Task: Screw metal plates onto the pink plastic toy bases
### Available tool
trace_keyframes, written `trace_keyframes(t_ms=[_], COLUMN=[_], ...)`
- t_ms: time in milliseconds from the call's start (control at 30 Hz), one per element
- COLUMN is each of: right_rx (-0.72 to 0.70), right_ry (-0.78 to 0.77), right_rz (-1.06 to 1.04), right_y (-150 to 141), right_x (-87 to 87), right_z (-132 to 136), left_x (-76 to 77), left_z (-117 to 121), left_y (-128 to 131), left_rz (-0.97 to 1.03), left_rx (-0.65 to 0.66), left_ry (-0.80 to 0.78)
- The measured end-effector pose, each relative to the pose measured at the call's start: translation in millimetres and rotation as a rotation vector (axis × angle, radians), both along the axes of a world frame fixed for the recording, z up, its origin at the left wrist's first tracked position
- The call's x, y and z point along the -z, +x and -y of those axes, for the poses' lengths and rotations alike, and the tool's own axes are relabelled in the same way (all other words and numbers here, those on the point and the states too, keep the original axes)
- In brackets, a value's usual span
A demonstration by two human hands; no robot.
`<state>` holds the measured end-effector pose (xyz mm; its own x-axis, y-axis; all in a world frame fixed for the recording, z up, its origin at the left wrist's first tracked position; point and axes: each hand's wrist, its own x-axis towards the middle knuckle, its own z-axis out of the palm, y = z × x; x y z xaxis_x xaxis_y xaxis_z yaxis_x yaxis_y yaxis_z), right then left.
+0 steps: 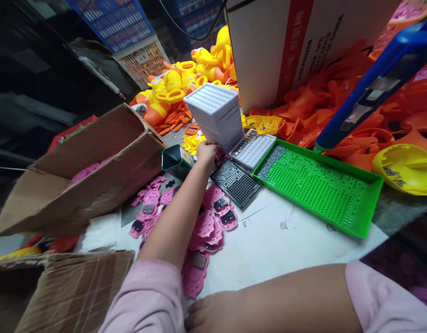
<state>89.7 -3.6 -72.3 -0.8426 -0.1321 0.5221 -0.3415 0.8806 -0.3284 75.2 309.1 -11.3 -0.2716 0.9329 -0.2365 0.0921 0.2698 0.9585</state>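
My left hand (207, 153) reaches to the middle of the table, its fingers curled down beside a pile of small dark pink pieces (221, 158). Whatever is in those fingers is hidden. A tall stack of white trays (222, 125) rises just behind it, and a black perforated tray (236, 182) partly filled with small metal parts lies to its right. At the bottom edge, my right hand (204, 315) is closed, with its fingertips cut off by the frame. Pink molded plastic parts (203, 226), several with dark or silvery rectangles, lie under and beside my left forearm.
A green tray (369, 208) of small metal parts lies at right, below a blue electric screwdriver (366, 88). A white tray (253, 150) holds button-like discs. A dark open container (177, 162) stands left of my hand. Cardboard boxes (95, 185), yellow toys (172, 83) and orange parts (314, 111) surround the table.
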Motion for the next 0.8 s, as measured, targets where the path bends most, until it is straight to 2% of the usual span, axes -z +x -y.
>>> trace_keyframes(t_ms=[133, 433, 700, 800], right_rx=[0.021, 0.046, 0.018, 0.039], right_ry=[0.044, 0.078, 0.073, 0.067], right_rz=[-0.005, -0.016, -0.039, -0.041], right_y=[5.0, 7.1, 3.6, 5.6], right_x=[-4.1, -6.5, 4.3, 1.3], right_z=[-1.0, 0.3, 4.5, 4.8], left_x=[-8.8, -42.4, -56.6, -61.5], left_z=[4.6, 17.6, 25.9, 27.9], left_y=[0.1, 1.5, -1.7, -2.5], left_rz=[0.023, 0.041, 0.070, 0.085], left_rx=[0.021, 0.079, 0.038, 0.034], left_ry=[0.002, -0.003, -0.045, -0.058])
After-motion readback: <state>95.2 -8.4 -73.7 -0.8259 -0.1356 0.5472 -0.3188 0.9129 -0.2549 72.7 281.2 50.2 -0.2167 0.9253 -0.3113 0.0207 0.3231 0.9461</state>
